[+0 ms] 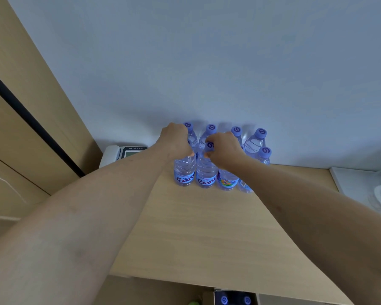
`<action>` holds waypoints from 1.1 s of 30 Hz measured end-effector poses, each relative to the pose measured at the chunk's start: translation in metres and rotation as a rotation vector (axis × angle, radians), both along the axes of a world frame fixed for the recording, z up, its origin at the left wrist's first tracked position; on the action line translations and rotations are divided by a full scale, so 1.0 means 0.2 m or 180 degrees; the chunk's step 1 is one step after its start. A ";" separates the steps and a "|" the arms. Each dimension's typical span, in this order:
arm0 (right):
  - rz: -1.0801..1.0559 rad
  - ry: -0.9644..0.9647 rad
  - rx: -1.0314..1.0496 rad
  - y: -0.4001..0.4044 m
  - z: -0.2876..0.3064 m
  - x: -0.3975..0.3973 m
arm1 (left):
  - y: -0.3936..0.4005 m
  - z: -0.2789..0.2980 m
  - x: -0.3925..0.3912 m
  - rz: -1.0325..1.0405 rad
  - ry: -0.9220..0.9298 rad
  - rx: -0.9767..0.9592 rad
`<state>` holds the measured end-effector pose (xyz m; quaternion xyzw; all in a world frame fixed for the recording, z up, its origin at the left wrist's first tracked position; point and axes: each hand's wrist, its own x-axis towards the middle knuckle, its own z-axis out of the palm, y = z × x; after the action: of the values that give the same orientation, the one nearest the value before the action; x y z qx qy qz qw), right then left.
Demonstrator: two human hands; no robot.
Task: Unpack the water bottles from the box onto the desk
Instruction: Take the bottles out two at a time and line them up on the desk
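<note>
Pale wall (207, 51) rises behind your light wooden desk (196, 227), with tan cabinet panels on the left. From your head camera, water bottles (254, 143) with purple caps stand upright in two rows against the wall at the desk's far edge. Your left hand (176, 139) curls its fingers over the top of the front left bottle (184, 170). Your right hand (223, 148) pinches the neck of the next front bottle (206, 172), just under its cap. A desk phone (123, 153) sits left of the bottles. At the bottom edge, the box (234, 298) shows two more capped bottles inside.
</note>
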<state>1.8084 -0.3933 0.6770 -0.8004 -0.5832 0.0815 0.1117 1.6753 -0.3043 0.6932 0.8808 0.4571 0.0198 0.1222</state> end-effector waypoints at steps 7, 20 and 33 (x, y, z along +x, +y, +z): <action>-0.0006 0.0075 0.0039 0.02 -0.01 0.01 | 0.01 0.00 -0.01 0.0084 -0.0117 -0.0087; -0.0060 0.0331 0.0092 0.00 0.01 0.00 | -0.01 0.03 0.00 0.0178 0.0063 -0.0190; -0.0583 -0.0063 -0.0359 -0.18 0.11 0.25 | -0.15 0.16 0.23 -0.0355 -0.0446 0.0046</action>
<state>1.8585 -0.4296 0.6997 -0.8562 -0.5031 0.0958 0.0677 1.7203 -0.3342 0.7251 0.9022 0.3974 0.0779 0.1484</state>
